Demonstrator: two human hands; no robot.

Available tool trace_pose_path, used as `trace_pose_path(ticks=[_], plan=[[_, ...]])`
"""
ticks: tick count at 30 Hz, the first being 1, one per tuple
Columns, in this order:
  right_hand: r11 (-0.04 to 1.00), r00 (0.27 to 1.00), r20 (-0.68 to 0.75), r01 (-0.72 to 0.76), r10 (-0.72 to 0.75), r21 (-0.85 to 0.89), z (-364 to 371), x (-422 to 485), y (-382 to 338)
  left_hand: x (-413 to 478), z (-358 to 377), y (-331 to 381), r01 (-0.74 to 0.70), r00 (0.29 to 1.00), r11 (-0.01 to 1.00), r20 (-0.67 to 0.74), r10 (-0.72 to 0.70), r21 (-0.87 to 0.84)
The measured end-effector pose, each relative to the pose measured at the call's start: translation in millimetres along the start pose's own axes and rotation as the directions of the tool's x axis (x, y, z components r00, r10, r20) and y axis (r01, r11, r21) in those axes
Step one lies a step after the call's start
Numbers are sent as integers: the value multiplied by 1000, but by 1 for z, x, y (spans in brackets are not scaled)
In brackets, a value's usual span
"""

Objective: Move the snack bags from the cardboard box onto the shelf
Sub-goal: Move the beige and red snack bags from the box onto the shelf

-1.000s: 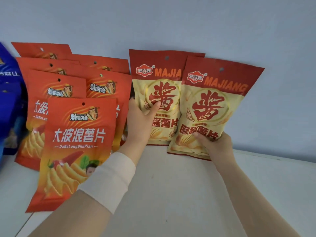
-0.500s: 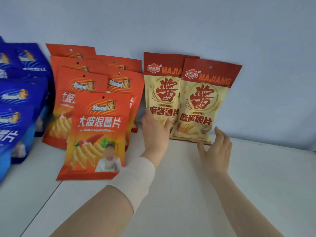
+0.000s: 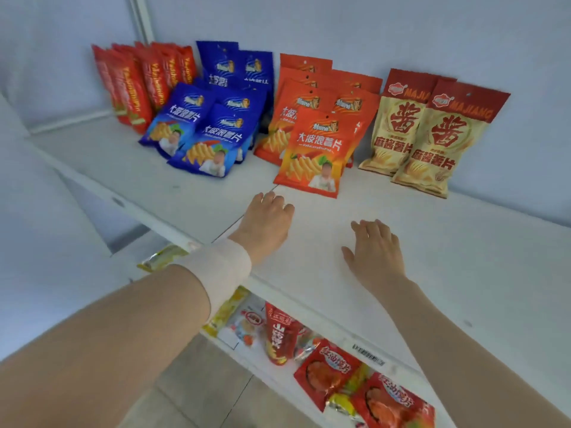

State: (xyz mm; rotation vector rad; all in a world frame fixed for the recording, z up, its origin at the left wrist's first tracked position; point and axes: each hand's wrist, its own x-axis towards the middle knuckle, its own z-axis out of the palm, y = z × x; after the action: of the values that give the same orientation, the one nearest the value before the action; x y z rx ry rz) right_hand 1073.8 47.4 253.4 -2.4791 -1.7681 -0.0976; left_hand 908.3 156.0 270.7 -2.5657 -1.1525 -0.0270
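Observation:
Two cream-and-red Majiang snack bags lean against the back wall on the white shelf, right of a group of orange chip bags. Blue chip bags and red bags stand further left. My left hand, with a white band on its wrist, hovers over the shelf in front of the orange bags, fingers loosely curled and holding nothing. My right hand is spread flat above the shelf, empty. The cardboard box is out of view.
Below the shelf's front edge, a lower shelf holds several red and yellow snack packets. A white upright post stands at the back left. The shelf surface right of the Majiang bags is bare.
Both hands let go of the two Majiang bags and drew back toward the shelf's front edge. The bags stay leaning on the wall. The view pulled back and down, showing more shelf.

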Motion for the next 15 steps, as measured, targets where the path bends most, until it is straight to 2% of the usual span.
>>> trace_pose_path(ticks=[4,7,11,15], plan=[[989,989,-1,149,-149,22,-10,-29,-98,-100,-4,-72,139,987,989,79,-143,54],[947,947,-25,320,-320,-14,-16,-54,-188,-184,-2,-133,260,956,962,117,-269,83],[876,878,11,477,-478,-64,-8,-98,-330,-314,19,-217,445,871,890,185,-456,100],[754,754,12,657,-657,-16,31,-168,-481,-465,56,-293,594,750,799,295,-592,92]])
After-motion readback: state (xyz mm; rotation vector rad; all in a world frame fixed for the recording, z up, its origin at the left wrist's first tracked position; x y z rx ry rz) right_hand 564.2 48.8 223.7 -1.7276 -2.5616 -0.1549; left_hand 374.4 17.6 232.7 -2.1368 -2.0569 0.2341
